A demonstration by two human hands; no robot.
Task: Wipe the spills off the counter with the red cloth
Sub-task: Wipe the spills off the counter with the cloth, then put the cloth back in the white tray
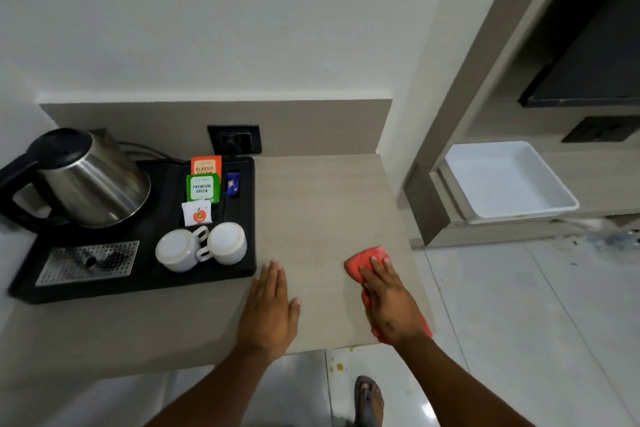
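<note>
The red cloth (pixel 363 259) lies flat on the beige counter (pixel 322 204) near its right front corner. My right hand (pixel 389 298) presses down on the cloth with fingers spread, covering most of it. My left hand (pixel 268 305) rests flat on the bare counter to the left, palm down, holding nothing. I cannot make out any spill on the counter surface.
A black tray (pixel 149 279) on the left holds a steel kettle (pixel 88 178), two upturned white cups (pixel 202 246), tea sachets (pixel 203 187) and a metal grate. A wall socket (pixel 234 139) sits behind. A white bin (pixel 509 180) stands right. Small yellow drops (pixel 339 367) mark the floor.
</note>
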